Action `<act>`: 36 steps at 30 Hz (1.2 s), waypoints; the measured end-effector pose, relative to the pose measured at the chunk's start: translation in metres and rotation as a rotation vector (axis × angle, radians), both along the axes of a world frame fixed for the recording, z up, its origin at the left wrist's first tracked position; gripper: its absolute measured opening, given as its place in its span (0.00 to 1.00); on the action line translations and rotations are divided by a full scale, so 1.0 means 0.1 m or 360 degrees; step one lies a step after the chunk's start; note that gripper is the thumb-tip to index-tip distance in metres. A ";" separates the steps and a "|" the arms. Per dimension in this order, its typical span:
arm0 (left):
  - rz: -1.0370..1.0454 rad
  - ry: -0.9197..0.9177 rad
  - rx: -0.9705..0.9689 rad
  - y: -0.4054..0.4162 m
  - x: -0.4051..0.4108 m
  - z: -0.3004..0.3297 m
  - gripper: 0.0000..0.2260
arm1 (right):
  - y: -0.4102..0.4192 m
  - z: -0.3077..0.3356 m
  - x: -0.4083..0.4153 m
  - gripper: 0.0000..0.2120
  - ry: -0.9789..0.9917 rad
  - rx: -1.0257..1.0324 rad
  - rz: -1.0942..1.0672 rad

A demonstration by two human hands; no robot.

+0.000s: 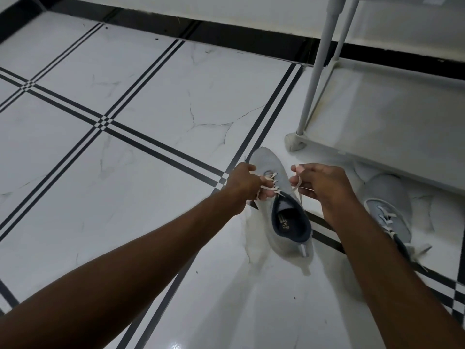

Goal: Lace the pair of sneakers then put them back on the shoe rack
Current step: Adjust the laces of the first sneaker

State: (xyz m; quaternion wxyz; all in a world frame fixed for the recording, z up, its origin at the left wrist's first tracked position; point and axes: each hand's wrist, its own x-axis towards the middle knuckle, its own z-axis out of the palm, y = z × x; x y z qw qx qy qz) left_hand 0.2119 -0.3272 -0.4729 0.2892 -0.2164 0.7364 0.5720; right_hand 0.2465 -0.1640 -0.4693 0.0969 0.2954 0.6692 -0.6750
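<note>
Both hands (244, 183) (319, 183) pinch lace (271, 183) ends over the grey sneaker (281, 222).

The sneaker (279, 195) between my hands is pale grey with a dark navy lining, and its lace (273, 183) is off-white. My other sneaker (388, 210) is the same pale grey, with white laces. The floor (141, 102) under them is glossy white tile with faint grey veins, crossed by double black stripes. The shoe rack (377, 109) is plain white, and a black band (226, 34) runs along the white wall.
</note>
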 end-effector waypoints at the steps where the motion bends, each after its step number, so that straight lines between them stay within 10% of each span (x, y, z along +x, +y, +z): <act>1: 0.0017 0.0003 -0.0021 0.00 0.02 0.02 0.16 | 0.00 -0.01 0.03 0.08 -0.0005 0.0010 -0.0009; 3: 0.0022 0.0011 -0.0088 -0.03 0.01 0.05 0.02 | 0.00 -0.05 0.10 0.08 -0.0049 -0.0052 -0.0033; 12: 0.0018 0.0090 -0.0413 -0.29 -0.05 -0.20 0.12 | 0.10 0.02 0.12 0.10 0.0247 -0.0114 -0.0156; 21: -0.0108 0.0225 0.0227 -0.04 -0.05 0.02 0.05 | -0.02 0.16 0.16 0.06 0.0252 -0.0034 0.0121; 36: -0.0783 0.0170 0.0186 -0.20 -0.07 0.13 0.15 | -0.10 -0.21 -0.31 0.10 0.0174 -0.0232 0.0495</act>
